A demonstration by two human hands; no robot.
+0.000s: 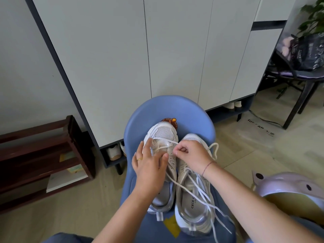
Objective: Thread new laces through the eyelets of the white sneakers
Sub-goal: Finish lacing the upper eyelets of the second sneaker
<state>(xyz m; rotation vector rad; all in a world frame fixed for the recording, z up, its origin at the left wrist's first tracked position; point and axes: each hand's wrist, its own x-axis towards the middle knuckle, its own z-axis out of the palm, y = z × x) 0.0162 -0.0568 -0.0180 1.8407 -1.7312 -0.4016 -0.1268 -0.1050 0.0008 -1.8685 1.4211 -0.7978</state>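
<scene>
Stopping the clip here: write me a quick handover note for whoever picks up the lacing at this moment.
Hands: the left hand lies fingers flat, pressing down on the left sneaker. The right hand pinches the lace at that sneaker's eyelets.
Both sneakers sit side by side on the blue chair, toes pointing away.
Done: lace crosses the left sneaker's front eyelets. The right sneaker carries a loose lace, its ends trailing past the heel.
Left: thread the left sneaker's upper eyelets, then tighten both.

R sneaker insole [192, 201]: "CECE C…", rest cut off. Sticker [171, 120] on chair [192, 120]: "Good Life".
</scene>
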